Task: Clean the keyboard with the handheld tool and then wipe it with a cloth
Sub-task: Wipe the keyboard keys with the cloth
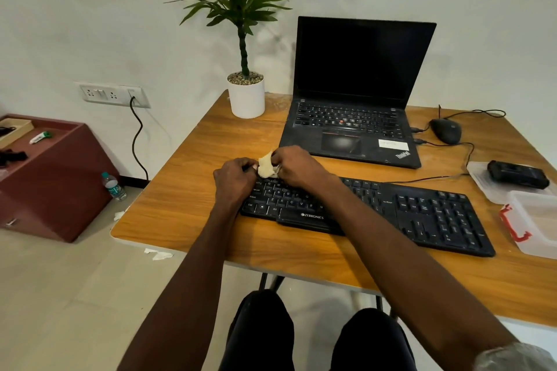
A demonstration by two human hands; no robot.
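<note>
Hands at frame centre, left hand (233,179) and right hand (297,166), both pinch a crumpled cream cloth (266,166) above the matte black keyboard (422,214) on the wood-grain table (187,190).

Office-like desk corner: wooden table (187,190), open laptop (355,93), mouse (446,130), potted plant (245,39).

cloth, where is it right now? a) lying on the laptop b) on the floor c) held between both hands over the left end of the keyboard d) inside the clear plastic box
c: the pale cloth is pinched between the left hand and right hand above the left end of the black keyboard.
</note>
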